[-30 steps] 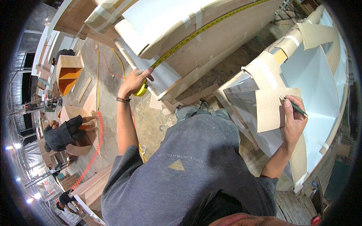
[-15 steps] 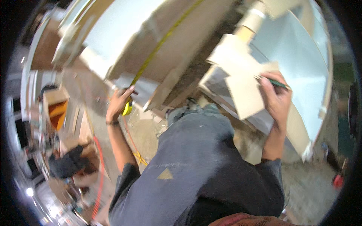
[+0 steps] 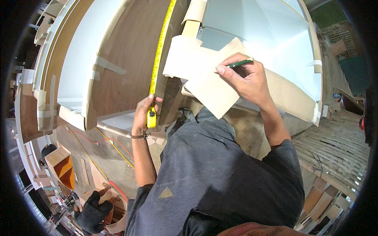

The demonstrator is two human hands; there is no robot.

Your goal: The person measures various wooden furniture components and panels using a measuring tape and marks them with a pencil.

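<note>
My left hand (image 3: 144, 112) is closed on a yellow tape measure (image 3: 151, 118). Its yellow blade (image 3: 158, 55) runs out away from me along a brown wooden panel (image 3: 126, 51). In my right hand (image 3: 249, 80) is a dark green pen (image 3: 240, 63), pinched between thumb and fingers. The pen's tip is close to a cream sheet of card (image 3: 212, 86), and the side of my hand rests at the sheet's right edge. Under the sheet's far left side lies a cream wrapping (image 3: 183, 57) over the corner of a light-blue-lined cabinet (image 3: 275, 39).
Another wrapped cabinet section (image 3: 78, 59) stands at the left. Hoses or cords (image 3: 106, 137) cross the floor at the lower left, near a wooden box with an orange inside (image 3: 65, 169). A person in dark clothing (image 3: 92, 212) is bent over at the lower left. Wooden slats (image 3: 334, 145) lie at the right.
My view has turned, so the cabinets, tape and hands appear shifted left, and the picture is sharper. Both hands keep their hold on the tape measure and the pen.
</note>
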